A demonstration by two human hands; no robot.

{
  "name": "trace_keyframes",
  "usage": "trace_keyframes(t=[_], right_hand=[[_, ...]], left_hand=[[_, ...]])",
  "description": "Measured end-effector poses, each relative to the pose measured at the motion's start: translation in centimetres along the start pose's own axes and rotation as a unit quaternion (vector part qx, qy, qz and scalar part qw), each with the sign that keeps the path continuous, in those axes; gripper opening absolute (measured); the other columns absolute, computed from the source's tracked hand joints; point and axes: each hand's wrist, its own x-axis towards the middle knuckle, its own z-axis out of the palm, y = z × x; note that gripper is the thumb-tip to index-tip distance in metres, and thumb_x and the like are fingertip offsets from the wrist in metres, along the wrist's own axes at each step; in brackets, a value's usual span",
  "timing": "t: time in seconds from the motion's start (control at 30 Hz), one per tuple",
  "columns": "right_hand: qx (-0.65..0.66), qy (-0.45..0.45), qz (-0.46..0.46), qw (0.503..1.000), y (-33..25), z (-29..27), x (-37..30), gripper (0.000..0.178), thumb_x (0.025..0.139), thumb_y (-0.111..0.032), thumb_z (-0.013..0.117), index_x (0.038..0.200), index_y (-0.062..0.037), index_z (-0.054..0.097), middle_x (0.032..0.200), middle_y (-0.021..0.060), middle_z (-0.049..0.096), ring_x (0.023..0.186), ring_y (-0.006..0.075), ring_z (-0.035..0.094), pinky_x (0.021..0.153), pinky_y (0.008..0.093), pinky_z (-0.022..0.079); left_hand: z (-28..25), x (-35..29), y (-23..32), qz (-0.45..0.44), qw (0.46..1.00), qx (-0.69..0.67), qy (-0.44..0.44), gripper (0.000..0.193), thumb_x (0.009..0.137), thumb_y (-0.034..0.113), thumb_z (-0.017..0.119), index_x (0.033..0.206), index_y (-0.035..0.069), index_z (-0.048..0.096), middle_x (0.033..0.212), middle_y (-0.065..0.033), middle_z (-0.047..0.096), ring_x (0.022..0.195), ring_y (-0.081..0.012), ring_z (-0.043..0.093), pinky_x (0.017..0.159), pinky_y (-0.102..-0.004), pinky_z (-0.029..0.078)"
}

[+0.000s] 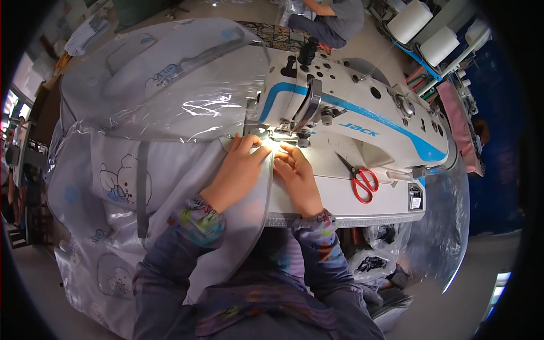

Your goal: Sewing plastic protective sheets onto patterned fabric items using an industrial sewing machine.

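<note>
A white and blue sewing machine stands in front of me, its lamp shining brightly on the needle area. A large grey sheet of fabric printed with cartoon bears runs up under the machine's head, with glossy clear plastic over its far part. Just left of the needle, my left hand has its fingers bent and closed on the fabric's edge. My right hand pinches that same edge from the right, close to the presser foot. Glare hides the fingertips and the exact stitching spot.
Red-handled scissors lie on the machine bed, right of my right hand. White thread cones stand on a rack at the far right. Clear plastic bags sit below the table. Another person sits at the back.
</note>
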Motion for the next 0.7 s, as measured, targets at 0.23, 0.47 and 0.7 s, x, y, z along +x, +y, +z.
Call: trace_keyframes(t=[0.23,0.47,0.7], right_hand=[[0.012,0.004,0.005,1.0,0.9,-0.8,1.5,0.038,0.099,-0.009,0.057,0.132,0.0069,0.047,0.12,0.0099,0.061,0.106,0.0121,0.059,0.094,0.0258,0.049],[-0.135,0.047,-0.047,0.989,-1.0,-2.9,0.9,0.02,0.098,-0.013,0.063,0.105,0.0053,0.062,0.09,0.0043,0.065,0.08,0.009,0.059,0.073,0.0244,0.05],[-0.361,0.117,-0.26,0.888,-3.3,-4.8,3.0,0.022,0.086,-0.01,0.073,0.078,0.0035,0.058,0.055,0.0084,0.047,0.051,0.0119,0.038,0.048,0.0302,0.033]], left_hand=[[1.3,1.4,-1.6,0.006,1.0,0.006,0.024,0.026,0.086,0.002,0.059,0.112,0.004,0.063,0.118,-0.0149,0.057,0.113,-0.0384,0.056,0.114,-0.054,0.034],[1.3,2.7,-2.5,0.0,0.998,-0.022,0.059,0.022,0.081,0.006,0.064,0.103,0.003,0.064,0.109,-0.0139,0.064,0.104,-0.0375,0.061,0.113,-0.0517,0.038],[1.8,3.8,-3.5,-0.014,0.998,-0.021,0.057,0.016,0.079,0.003,0.061,0.095,0.001,0.062,0.101,-0.0149,0.064,0.098,-0.0376,0.062,0.113,-0.0545,0.038]])
